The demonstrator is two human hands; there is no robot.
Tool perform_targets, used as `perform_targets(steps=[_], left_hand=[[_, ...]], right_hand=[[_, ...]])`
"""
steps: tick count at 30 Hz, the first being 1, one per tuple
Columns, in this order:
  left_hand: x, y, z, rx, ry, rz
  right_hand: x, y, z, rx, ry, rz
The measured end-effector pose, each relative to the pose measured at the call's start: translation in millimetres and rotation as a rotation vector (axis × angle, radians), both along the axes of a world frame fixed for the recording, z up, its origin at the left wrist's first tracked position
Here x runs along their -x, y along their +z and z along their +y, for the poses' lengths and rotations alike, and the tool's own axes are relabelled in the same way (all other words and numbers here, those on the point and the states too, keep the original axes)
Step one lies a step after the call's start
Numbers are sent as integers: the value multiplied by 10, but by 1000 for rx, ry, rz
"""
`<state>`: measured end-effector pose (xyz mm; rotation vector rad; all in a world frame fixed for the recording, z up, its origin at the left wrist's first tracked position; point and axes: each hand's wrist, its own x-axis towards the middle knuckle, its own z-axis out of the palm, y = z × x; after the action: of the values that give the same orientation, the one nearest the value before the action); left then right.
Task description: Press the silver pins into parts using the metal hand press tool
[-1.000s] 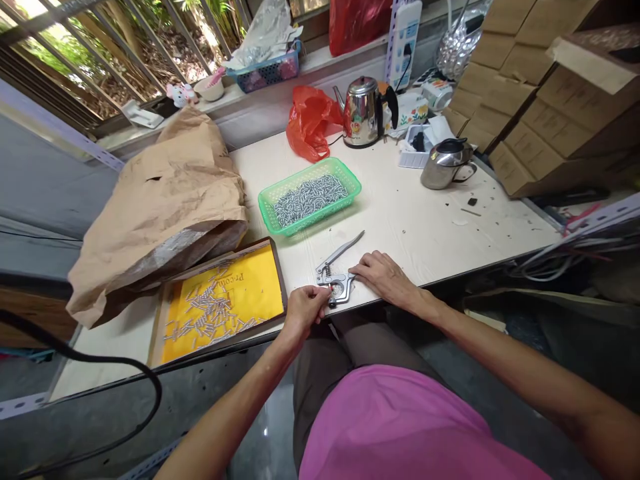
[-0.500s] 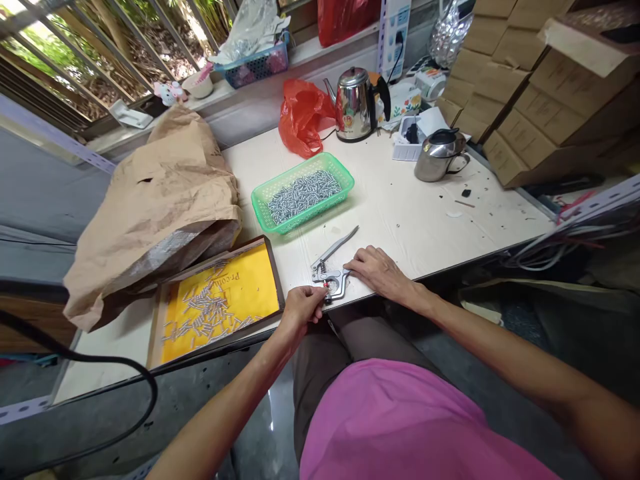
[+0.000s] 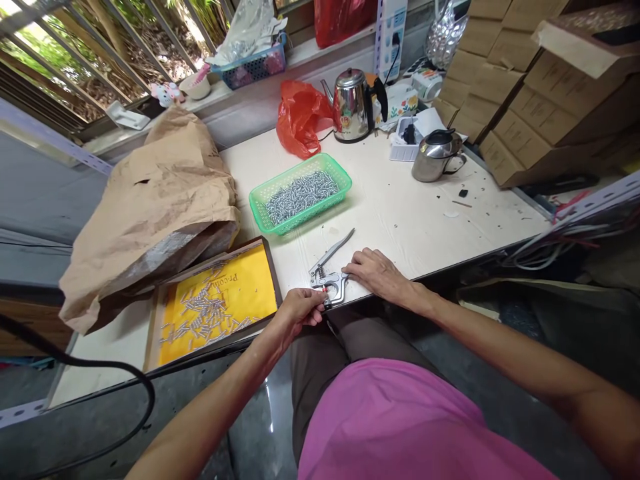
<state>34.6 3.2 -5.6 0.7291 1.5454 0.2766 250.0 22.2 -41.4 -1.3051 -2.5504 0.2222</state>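
Observation:
A metal plier-like hand press lies at the near edge of the white table, its long handle pointing away to the right. My left hand is pinched at the tool's jaw, fingers closed on something too small to make out. My right hand rests flat on the tool's lower handle, pressing it against the table. A green basket full of small metal pins stands behind the tool. A wooden tray with a yellow sheet holds several loose pins at my left.
A crumpled brown paper bag lies at the left. Behind are a red plastic bag, a steel kettle, a steel jug and stacked cardboard boxes. A black cable loops at lower left.
Both hands stay at the tool. The view has shifted slightly, and my left hand has moved a little nearer the table edge, fingers still pinched.

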Motion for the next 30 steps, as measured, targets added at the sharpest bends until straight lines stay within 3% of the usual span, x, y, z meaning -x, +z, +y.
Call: perform_targets(steps=[5, 16, 30], left_hand=[[-6, 7, -58, -18, 27, 4], [-15, -6, -89, -35, 22, 47], [-28, -2, -129, -46, 35, 33]], right_hand=[[-98, 117, 79, 91, 116, 37], [-142, 121, 715, 190, 306, -125], [-147, 234, 703, 161, 310, -158]])
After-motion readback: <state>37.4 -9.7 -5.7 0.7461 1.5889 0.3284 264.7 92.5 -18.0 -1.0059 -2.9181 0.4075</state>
